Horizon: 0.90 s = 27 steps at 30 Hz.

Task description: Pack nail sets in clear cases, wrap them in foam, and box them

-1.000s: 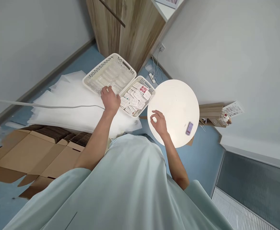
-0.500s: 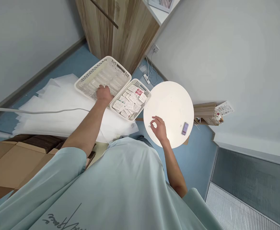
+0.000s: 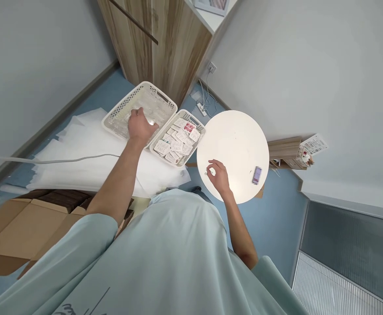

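My left hand [image 3: 140, 127] is over a white plastic basket [image 3: 110, 127] of clear plastic packages [image 3: 157, 103]. Its thumb is stretched away from the fingers, with shiny clear plastic between them; whether they grip it I cannot make out. On the right, my right hand [image 3: 219, 176] is above a round white table [image 3: 232, 140]. Thumb and forefinger meet in a ring, and something tiny shows at their tips, too small to name. A smaller white basket [image 3: 196, 118] between the hands holds several printed cards [image 3: 179, 139].
A blurred purple object [image 3: 256, 175] lies on the table. White sheets [image 3: 76, 153] spread beneath the baskets, crossed by a grey cable [image 3: 63, 161]. An open cardboard box [image 3: 30, 227] is at lower left. Behind stand a wooden cabinet [image 3: 168, 43] and a power strip [image 3: 201, 109].
My left hand has shifted up and slightly left over the larger basket, and its thumb and fingers show more spread. My right hand keeps its pinch. The view has turned slightly.
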### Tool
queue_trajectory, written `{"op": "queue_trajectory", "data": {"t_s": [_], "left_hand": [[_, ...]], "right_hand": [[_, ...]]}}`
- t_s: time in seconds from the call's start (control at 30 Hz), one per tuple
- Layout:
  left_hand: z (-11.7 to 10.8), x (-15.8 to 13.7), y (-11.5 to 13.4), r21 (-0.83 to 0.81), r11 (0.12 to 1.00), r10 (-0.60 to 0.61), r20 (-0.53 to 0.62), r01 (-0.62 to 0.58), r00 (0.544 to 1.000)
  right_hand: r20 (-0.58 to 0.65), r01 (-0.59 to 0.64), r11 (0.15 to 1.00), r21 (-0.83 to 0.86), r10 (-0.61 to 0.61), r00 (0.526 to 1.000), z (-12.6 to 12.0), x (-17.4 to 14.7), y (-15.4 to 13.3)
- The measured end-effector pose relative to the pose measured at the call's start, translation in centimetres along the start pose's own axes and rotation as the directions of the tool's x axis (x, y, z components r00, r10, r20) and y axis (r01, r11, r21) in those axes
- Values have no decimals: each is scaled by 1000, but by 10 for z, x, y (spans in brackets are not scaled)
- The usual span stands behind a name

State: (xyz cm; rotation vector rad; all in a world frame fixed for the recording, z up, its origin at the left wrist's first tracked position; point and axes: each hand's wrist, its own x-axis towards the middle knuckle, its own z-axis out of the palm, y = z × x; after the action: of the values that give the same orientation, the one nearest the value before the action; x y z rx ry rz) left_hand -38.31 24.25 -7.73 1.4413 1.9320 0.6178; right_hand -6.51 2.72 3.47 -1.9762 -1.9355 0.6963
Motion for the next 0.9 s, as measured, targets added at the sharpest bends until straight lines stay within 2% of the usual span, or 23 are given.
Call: {"op": "queue_trajectory", "data": {"t_s": [0.07,0.17,0.33,0.47,0.57,0.73,0.9], "left_hand": [[-3,-10,17,-43,995,87,-47,-89,995],[4,-38,48,-229,951,198,-62,-207,978],[38,-114,94,-572,765,355,-10,-296,935],[62,-176,117,-714,664,434,124,-223,893],[75,-212,133,-756,636,466,217,-154,858],[95,-253,165,-801,590,518,276,-104,810],[120,-281,191,-780,623,540,377,-56,753]], "right_hand": [[-8,13,1000,28,-13,1000,-2,2,-1],[-37,20,995,93,-17,999,-8,2,-2],[-125,27,957,287,9,992,-29,-6,1],[-161,21,894,447,58,985,-51,-15,14],[-81,-13,839,543,68,994,-67,-23,34],[89,-97,722,685,50,995,-86,-44,74],[121,-120,607,785,40,992,-95,-71,117]]}}
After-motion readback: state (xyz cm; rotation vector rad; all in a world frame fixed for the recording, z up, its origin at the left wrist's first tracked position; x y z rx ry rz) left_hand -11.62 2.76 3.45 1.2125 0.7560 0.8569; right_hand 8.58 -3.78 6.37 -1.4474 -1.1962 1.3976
